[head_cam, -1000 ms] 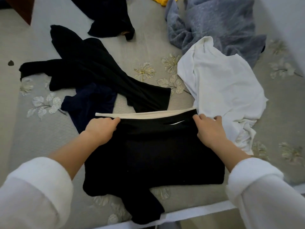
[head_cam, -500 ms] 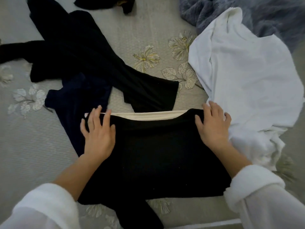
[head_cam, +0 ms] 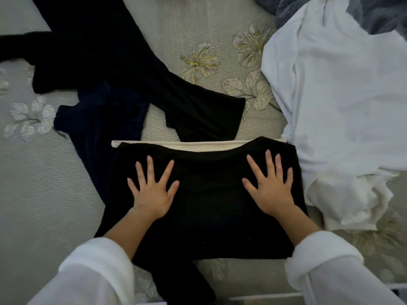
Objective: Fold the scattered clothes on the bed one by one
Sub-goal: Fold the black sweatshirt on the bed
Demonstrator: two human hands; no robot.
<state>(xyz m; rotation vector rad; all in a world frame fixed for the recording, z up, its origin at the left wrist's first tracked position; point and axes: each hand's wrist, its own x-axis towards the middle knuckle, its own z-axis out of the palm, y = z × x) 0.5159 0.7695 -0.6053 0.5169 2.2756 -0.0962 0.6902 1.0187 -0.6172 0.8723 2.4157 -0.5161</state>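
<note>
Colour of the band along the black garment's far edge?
Cream. The band shows best in the head view.

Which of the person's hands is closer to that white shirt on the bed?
Right. The right hand lies flat on the folded black garment, near its edge beside the white shirt; the left hand presses the garment's opposite side, farther away.

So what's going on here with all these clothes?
A person is folding clothes on a bed. The left hand and right hand press flat, fingers spread, on a black garment with a cream band, smoothing it. A white shirt, a long black piece and a navy piece lie loose around it.
</note>
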